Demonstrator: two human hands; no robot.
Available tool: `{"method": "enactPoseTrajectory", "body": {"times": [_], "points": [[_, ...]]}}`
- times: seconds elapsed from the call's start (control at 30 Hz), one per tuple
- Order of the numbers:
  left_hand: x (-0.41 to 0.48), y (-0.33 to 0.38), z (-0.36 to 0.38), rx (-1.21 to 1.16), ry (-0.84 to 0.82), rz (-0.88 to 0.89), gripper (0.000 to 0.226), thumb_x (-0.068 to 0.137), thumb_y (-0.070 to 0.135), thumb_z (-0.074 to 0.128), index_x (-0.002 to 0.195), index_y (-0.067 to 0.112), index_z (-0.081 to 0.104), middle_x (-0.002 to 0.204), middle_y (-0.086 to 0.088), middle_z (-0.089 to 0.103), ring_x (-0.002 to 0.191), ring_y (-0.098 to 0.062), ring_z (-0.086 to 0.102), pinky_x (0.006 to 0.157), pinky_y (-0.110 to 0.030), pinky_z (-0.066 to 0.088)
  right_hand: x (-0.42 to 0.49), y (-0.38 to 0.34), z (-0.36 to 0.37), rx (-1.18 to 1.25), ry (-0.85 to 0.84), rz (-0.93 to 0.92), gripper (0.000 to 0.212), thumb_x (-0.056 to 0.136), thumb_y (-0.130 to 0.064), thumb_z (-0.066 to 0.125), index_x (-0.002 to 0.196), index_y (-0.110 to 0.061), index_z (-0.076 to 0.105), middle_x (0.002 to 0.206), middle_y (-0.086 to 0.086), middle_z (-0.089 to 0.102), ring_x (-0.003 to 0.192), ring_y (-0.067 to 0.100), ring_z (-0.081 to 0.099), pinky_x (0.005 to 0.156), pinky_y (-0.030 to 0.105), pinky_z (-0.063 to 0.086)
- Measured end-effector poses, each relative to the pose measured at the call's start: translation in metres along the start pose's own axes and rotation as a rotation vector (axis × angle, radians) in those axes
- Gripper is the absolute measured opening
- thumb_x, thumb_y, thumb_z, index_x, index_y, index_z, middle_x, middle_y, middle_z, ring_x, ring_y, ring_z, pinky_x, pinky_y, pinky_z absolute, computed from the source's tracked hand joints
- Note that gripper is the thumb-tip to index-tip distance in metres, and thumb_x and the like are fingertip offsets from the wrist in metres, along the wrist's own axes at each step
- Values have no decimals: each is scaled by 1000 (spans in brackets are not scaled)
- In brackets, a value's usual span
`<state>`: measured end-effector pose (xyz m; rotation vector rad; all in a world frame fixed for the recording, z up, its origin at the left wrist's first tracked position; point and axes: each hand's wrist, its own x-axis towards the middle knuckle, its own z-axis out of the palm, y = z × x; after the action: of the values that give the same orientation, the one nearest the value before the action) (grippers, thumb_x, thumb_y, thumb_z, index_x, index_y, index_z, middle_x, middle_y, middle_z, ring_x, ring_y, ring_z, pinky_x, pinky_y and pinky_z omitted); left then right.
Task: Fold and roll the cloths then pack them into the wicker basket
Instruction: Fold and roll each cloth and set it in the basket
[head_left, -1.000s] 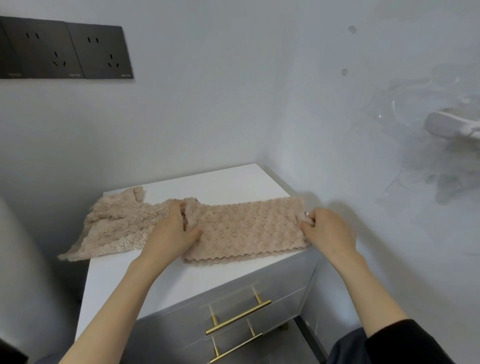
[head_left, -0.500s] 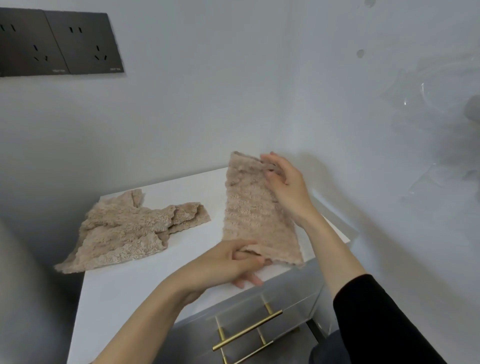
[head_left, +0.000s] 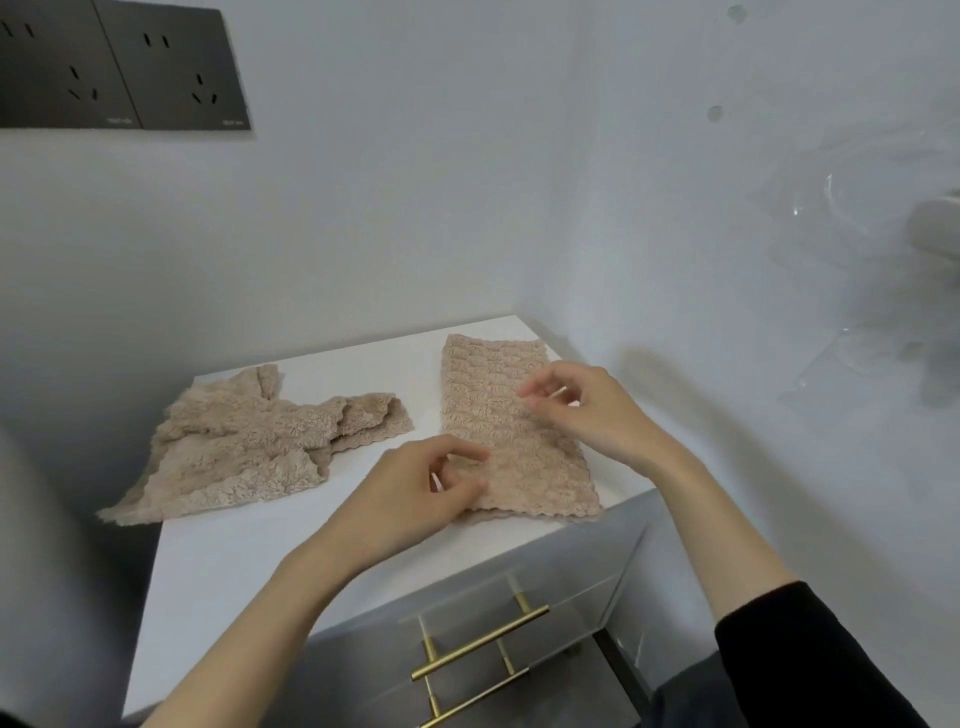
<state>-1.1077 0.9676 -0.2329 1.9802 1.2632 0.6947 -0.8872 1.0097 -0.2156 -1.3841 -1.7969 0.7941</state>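
Note:
A folded beige textured cloth lies flat on the right part of the white cabinet top, its long side running away from me. My left hand sits at the cloth's near left edge, fingers loosely curled, fingertips touching the fabric. Just above the cloth's right side hovers my right hand, fingers loosely bent and holding nothing. A crumpled heap of similar beige cloths lies on the left of the top, overhanging its left edge. No wicker basket is in view.
The cabinet stands in a corner, with walls close behind and to the right. Its grey drawer fronts carry gold bar handles. Dark wall sockets sit high on the left. A white fixture sticks out of the right wall.
The folded cloth, held up on end between both hands half a second ago, now lies flat on the cabinet top. Both hands have loosened their hold on it.

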Motion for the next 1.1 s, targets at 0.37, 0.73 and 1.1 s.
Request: {"method": "enactPoseTrajectory", "body": {"times": [0.37, 0.73, 1.1], "points": [[-14, -12, 0, 533, -62, 189, 30, 92, 43, 55, 121, 49, 57, 110, 18, 51, 104, -6, 43, 91, -26, 38, -62, 8, -12, -336, -366, -85, 34, 71, -18, 81, 101, -31, 71, 108, -11, 61, 102, 2, 53, 90, 14, 39], [-14, -20, -3, 561, -23, 242, 36, 84, 45, 58, 120, 48, 57, 108, 22, 52, 105, 0, 44, 86, -18, 34, -77, 27, -6, -470, -128, -176, 38, 81, -9, 59, 106, -34, 73, 113, -21, 67, 106, -10, 54, 96, 14, 43], [4, -21, 8, 620, 86, 245, 29, 90, 48, 53, 107, 27, 63, 96, 14, 56, 93, -11, 51, 75, -28, 41, -67, 25, -1, -76, 90, 2, 23, 93, -15, 59, 86, -36, 67, 90, -21, 69, 88, -10, 60, 74, 3, 41]]}}
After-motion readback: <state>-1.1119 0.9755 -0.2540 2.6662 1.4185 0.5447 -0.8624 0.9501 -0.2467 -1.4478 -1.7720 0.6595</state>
